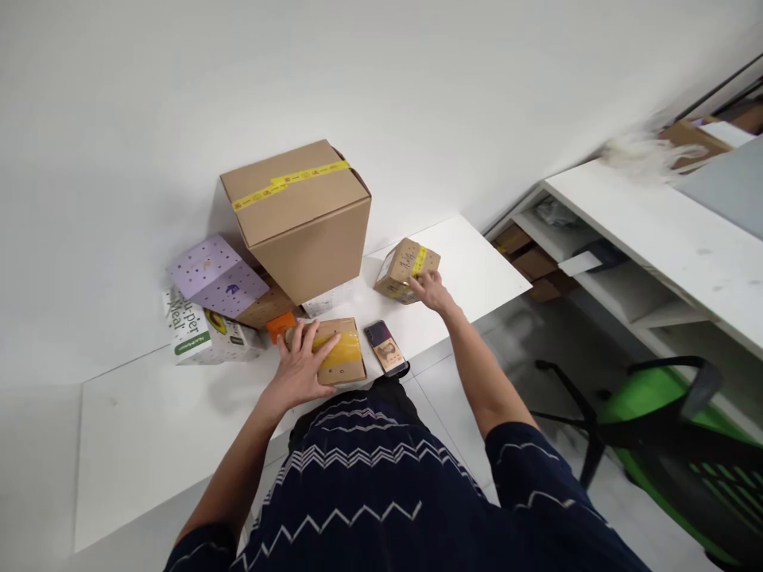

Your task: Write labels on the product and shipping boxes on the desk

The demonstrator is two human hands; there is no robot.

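My left hand [301,367] lies with spread fingers on a small cardboard box [346,349] with yellow tape, near the front edge of the white table [143,429]. To the right, my right hand [430,291] touches the front corner of another small taped box [405,266] that has handwriting on top; its fingers are partly apart. Between the two boxes lies a phone [385,349] in a patterned case. A large taped carton [307,230] stands behind, against the wall. An orange item [280,326] shows beside my left hand.
Left of the carton, a purple dotted box [220,278] rests over a white meal box [203,338]. At the right are white shelving [673,238] with boxes and plastic wrap, and a green-and-black chair [668,445].
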